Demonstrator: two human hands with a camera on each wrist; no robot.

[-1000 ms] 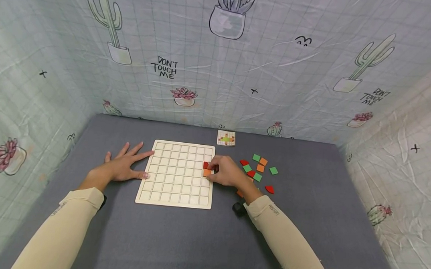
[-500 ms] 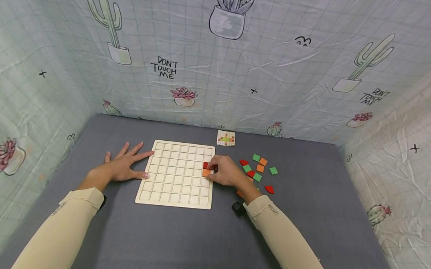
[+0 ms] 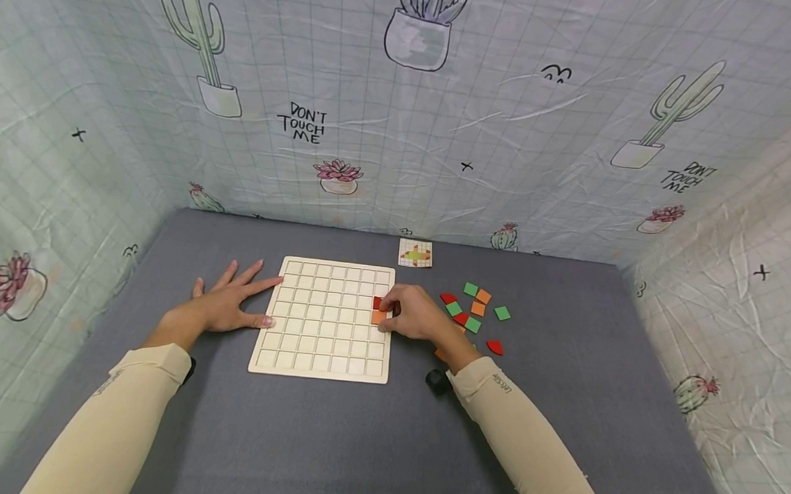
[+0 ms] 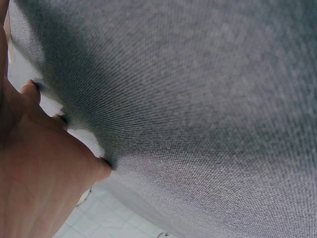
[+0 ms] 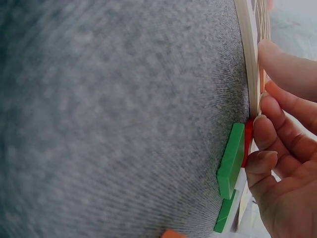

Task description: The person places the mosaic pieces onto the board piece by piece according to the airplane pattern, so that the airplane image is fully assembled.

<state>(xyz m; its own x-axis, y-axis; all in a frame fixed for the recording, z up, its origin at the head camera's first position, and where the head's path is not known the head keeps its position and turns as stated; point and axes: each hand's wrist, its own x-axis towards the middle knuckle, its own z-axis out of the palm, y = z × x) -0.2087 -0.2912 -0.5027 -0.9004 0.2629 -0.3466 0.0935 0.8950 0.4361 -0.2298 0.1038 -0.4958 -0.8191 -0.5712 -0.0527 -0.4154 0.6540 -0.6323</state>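
Note:
On the dark grey table lies a pale wooden grid board (image 3: 318,339). My left hand (image 3: 223,307) rests at its left side with spread fingers, index fingertip and thumb touching the board's edge. Only part of that hand (image 4: 44,168) shows in the left wrist view. At the right column of the grid, my right hand (image 3: 415,314) pinches a square orange tile (image 3: 378,318) between thumb and index finger. Directly above this tile sits a red tile (image 3: 376,303), partly hidden by the index finger. In the right wrist view, the hand's other fingers (image 5: 265,131) are curled.
Loose green (image 3: 502,313), orange (image 3: 477,309) and red tiles (image 3: 494,348) lie right of the board, some under the right forearm. A small pattern card (image 3: 415,254) lies behind the board. A printed cloth (image 3: 374,128) walls the table's back and sides.
The orange tile has shifted very slightly left under the right fingers. Both hands otherwise keep their places.

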